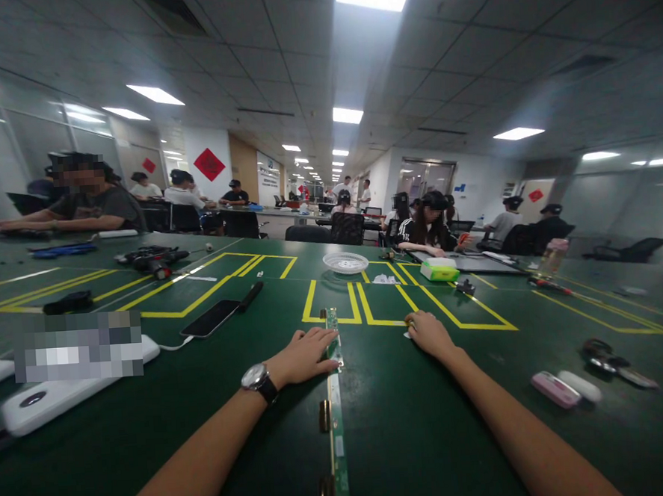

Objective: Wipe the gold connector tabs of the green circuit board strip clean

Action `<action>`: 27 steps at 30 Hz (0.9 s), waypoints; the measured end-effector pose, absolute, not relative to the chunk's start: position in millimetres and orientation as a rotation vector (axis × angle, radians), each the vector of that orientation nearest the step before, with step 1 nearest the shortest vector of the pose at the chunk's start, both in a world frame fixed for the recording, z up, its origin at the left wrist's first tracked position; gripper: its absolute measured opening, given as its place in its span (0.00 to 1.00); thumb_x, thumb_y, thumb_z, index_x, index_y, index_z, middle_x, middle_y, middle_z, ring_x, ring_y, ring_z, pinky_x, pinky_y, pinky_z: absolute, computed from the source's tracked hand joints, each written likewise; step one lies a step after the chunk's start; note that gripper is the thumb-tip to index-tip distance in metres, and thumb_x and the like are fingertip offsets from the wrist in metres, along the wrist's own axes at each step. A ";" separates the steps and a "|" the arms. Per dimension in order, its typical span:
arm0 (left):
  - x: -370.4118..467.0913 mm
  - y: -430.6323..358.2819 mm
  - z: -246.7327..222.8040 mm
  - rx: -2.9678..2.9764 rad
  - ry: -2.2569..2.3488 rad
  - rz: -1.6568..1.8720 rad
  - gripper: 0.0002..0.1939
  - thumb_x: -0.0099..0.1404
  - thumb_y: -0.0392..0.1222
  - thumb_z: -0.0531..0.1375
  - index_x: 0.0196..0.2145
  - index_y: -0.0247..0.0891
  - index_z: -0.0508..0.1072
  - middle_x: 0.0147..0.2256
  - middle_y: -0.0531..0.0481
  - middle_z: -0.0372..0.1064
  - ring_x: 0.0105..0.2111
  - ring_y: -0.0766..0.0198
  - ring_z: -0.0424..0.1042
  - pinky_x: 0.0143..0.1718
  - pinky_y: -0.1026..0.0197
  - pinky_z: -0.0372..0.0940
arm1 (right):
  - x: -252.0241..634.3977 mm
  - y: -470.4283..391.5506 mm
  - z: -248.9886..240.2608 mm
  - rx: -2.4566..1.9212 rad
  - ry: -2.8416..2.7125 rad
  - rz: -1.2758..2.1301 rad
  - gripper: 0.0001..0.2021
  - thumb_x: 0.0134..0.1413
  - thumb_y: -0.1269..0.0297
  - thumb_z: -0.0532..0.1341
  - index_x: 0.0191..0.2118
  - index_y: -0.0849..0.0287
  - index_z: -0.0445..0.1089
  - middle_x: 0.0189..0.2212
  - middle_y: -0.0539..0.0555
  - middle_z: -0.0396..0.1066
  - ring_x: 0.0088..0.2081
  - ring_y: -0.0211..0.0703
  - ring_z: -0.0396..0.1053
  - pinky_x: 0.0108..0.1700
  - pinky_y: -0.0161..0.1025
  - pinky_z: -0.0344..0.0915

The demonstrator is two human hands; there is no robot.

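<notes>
A long, narrow green circuit board [336, 405] lies on the table, running away from me, with brown-gold flexible tabs along its left edge. My left hand [304, 356], with a watch [255, 376] on its wrist, lies palm down beside it. Its fingertips and thumb touch the board's far part, fingers stretched out. To the right and apart from the board, my right hand [429, 333] rests on the table with bent fingers drawn together. Something small and yellowish shows at its fingertips, and a small white piece lies under them; what they hold is unclear.
Ahead stands a white round basket [346, 263]. Left lie a phone [217, 318] on a cable, a white power bank [81, 383] and an electric screwdriver [155, 259]. Right are a green-yellow box [439, 270], a pink case [556, 389] and keys [616, 364]. People sit around.
</notes>
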State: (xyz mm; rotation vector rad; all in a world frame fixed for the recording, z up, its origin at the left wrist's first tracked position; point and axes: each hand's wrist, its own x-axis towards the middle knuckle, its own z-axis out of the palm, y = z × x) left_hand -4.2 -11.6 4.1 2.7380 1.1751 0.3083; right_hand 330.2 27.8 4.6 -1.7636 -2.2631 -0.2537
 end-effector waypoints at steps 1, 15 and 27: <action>-4.5 -11.2 3.6 2.739 1.175 0.311 0.32 0.68 0.59 0.49 0.64 0.45 0.48 0.62 0.43 0.51 0.60 0.50 0.51 0.53 0.47 0.50 | 325.2 28.1 3.3 -1.759 -2.275 -0.246 0.10 0.62 0.67 0.54 0.45 0.60 0.70 0.43 0.58 0.70 0.44 0.44 0.68 0.48 0.41 0.65; -6.2 -8.5 2.1 2.742 1.175 0.253 0.30 0.69 0.59 0.47 0.63 0.44 0.50 0.64 0.43 0.48 0.61 0.50 0.49 0.54 0.43 0.50 | 301.0 20.4 16.8 -1.590 -2.283 -0.272 0.15 0.56 0.71 0.52 0.47 0.62 0.70 0.47 0.60 0.69 0.49 0.48 0.63 0.54 0.41 0.55; -6.5 -6.8 0.3 2.747 1.172 0.221 0.30 0.70 0.61 0.45 0.63 0.46 0.51 0.64 0.43 0.46 0.61 0.47 0.47 0.54 0.42 0.49 | 335.3 32.6 7.9 -1.894 -2.166 -0.135 0.13 0.56 0.65 0.53 0.39 0.60 0.74 0.37 0.59 0.69 0.40 0.47 0.66 0.41 0.37 0.59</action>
